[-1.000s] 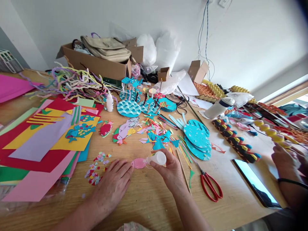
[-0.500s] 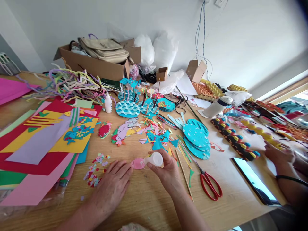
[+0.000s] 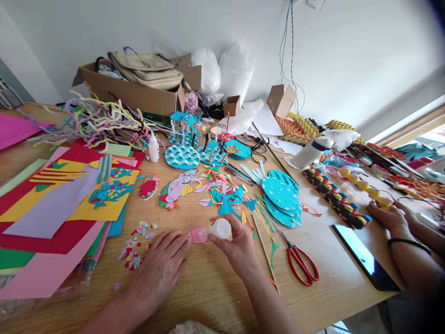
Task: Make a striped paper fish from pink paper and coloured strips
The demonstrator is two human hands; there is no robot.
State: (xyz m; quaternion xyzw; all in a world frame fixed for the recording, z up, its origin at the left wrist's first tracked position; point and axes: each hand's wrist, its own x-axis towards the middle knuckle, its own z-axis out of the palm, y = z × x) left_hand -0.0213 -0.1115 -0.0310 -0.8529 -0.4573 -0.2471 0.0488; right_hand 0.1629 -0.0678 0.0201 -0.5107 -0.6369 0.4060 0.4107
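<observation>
A small pink paper fish point(image 3: 197, 235) lies flat on the wooden table between my hands. My left hand point(image 3: 162, 262) rests on the table with fingers stretched out, their tips at the fish's left end. In my right hand point(image 3: 233, 241) is a white glue bottle point(image 3: 220, 229), tipped over with its nozzle toward the fish's right end. Whether the nozzle touches the paper I cannot tell. Beside my left hand lies a scatter of small coloured paper bits point(image 3: 134, 250). Cut paper scraps point(image 3: 225, 195) spread beyond my right hand.
Stacked coloured paper point(image 3: 52, 236) covers the left side. Red-handled scissors point(image 3: 301, 264), a wooden stick point(image 3: 264, 250) and a phone point(image 3: 363, 257) lie to the right. Blue discs point(image 3: 283, 197) and a second glue bottle point(image 3: 153, 148) stand farther back. Another person's hands point(image 3: 392, 220) hold a yellow folded strip.
My view has shifted slightly. My right hand keeps the bottle tipped at the fish, and my left hand stays at its end. The other person's hands have shifted, with both now visible.
</observation>
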